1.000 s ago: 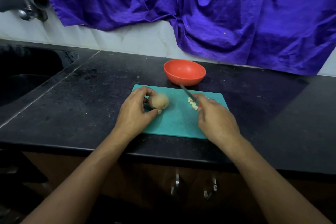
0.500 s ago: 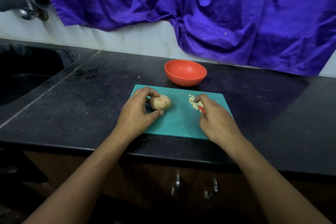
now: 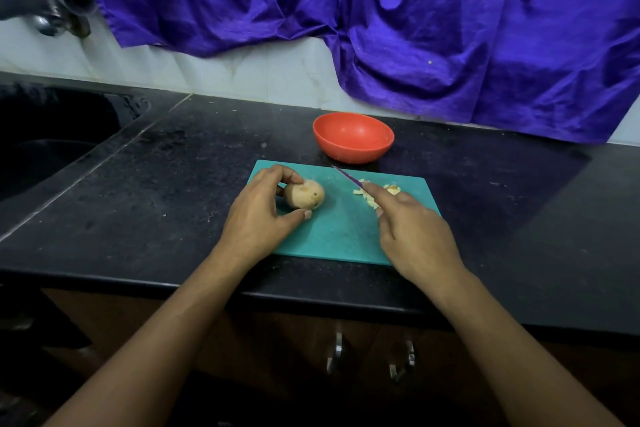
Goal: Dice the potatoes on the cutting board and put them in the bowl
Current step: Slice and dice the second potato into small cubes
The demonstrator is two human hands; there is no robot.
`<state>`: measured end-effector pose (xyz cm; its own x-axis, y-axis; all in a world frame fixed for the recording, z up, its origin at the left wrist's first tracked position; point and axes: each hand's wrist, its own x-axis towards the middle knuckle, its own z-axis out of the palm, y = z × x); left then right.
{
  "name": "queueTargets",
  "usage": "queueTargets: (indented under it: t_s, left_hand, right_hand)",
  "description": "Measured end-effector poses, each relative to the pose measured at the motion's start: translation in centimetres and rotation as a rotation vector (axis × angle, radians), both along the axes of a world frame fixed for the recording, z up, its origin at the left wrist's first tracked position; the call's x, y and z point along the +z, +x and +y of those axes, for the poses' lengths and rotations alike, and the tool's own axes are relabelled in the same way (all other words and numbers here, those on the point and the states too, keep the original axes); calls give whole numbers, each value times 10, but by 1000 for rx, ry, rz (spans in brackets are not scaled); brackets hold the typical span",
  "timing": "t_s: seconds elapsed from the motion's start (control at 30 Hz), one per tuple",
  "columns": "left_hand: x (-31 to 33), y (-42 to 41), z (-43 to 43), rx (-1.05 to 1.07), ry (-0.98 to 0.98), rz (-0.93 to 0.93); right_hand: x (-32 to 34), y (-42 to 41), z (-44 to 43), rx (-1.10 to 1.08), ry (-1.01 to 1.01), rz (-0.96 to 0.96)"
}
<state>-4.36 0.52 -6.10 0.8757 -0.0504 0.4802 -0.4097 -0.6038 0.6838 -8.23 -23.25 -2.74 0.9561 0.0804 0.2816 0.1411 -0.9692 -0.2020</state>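
Two hands work at a teal cutting board (image 3: pixel 341 236) on a dark table (image 3: pixel 138 204).
The left grip (image 3: pixel 259 215) curls round a whole potato (image 3: pixel 305 194) on the board's left half. The right grip (image 3: pixel 415 232) is clamped on a knife (image 3: pixel 347 178), its blade beside the diced pieces (image 3: pixel 369 200). An orange bowl (image 3: pixel 353 153) stands just behind the board.

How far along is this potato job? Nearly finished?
Not nearly. Done: a small pile of diced pieces lies on the cutting board. In hand: the right hand holds the knife beside it; the left hand grips a potato that looks uncut. Left: dicing that potato and filling the bowl, which looks empty.
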Motion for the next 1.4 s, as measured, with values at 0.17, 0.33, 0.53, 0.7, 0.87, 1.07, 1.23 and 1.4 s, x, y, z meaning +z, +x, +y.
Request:
queueTargets:
  t_s: [0.17, 0.33, 0.53, 0.7, 0.87, 1.07, 1.23, 1.4]
  left_hand:
    - [1, -1, -1, 1, 2, 5]
    - [2, -2, -1, -21, 7, 9]
    - [8, -7, -3, -43, -87, 51]
    - [8, -8, -2, -58, -50, 94]
    - [5, -5, -2, -25, 14, 56]
    - [6, -5, -2, -11, 89, 58]
    - [6, -4, -1, -9, -16, 84]
    - [6, -5, -3, -1, -64, 66]
  right_hand:
    - [2, 1, -2, -22, 108, 23]
    - [7, 3, 2, 26, 336, 1]
    - [9, 1, 17, 82, 488, 56]
    - [16, -3, 23, 122, 519, 96]
    - [26, -14, 26, 149, 369, 76]
    - [37, -26, 34, 91, 175, 90]
    - [41, -31, 41, 79, 54, 116]
    - [48, -36, 53, 56, -96, 161]
